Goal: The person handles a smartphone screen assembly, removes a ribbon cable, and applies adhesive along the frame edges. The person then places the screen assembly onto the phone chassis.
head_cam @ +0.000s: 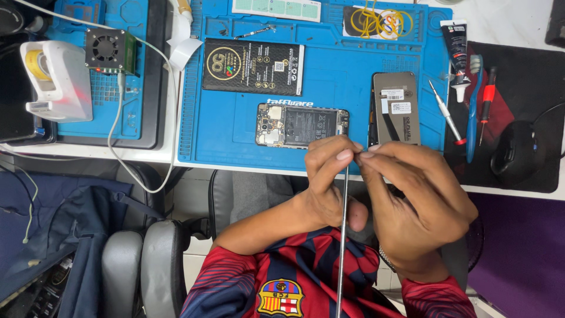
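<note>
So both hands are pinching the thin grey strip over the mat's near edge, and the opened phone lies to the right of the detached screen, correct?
Not quite. In the head view the opened phone lies to the left of the detached screen. The rest holds: the left hand and right hand pinch the thin grey strip over the blue mat.

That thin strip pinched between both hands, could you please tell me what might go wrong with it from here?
The thin strip hangs long and free from the fingertips of the left hand and right hand, so it may twist or stick to the shirt. The opened phone lies just beyond the hands and could be nudged. The screwdriver sits close to the mat's edge.
</note>
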